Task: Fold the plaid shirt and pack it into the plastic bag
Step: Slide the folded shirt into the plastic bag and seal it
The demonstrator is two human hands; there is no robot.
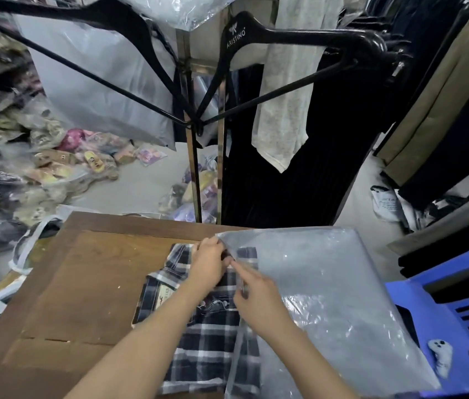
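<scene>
A folded dark blue and white plaid shirt lies on the brown wooden table, collar end away from me, a paper tag at its left side. A clear plastic bag lies to its right, and the bag's left edge overlaps the shirt's right side. My left hand pinches the bag's edge at the shirt's far end. My right hand grips the same edge a little nearer to me, over the shirt's right side.
Black hangers and hanging clothes on a metal rack stand just beyond the table. Bagged goods pile up on the floor at left. A blue plastic stool with a small white figure on it stands at right.
</scene>
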